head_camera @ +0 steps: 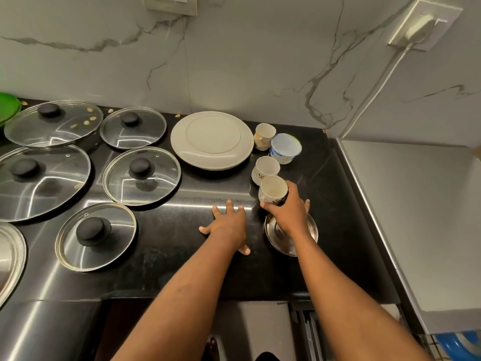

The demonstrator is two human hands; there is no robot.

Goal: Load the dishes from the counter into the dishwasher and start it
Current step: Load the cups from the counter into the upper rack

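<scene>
Right hand (286, 216) grips a round white cup (272, 189); left hand (229, 226) lies flat on glossy black counter (169, 243).

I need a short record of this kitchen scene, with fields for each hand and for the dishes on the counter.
left hand: flat on the black stone counter, fingers spread, holding nothing
right hand: grips a white patterned cup
below right hand: small round steel plate
other cups: two more white cups, one white tub with blue print
plate: large round white plate, beside the cups
lids: five glass lids with black knobs, left of the plate
</scene>
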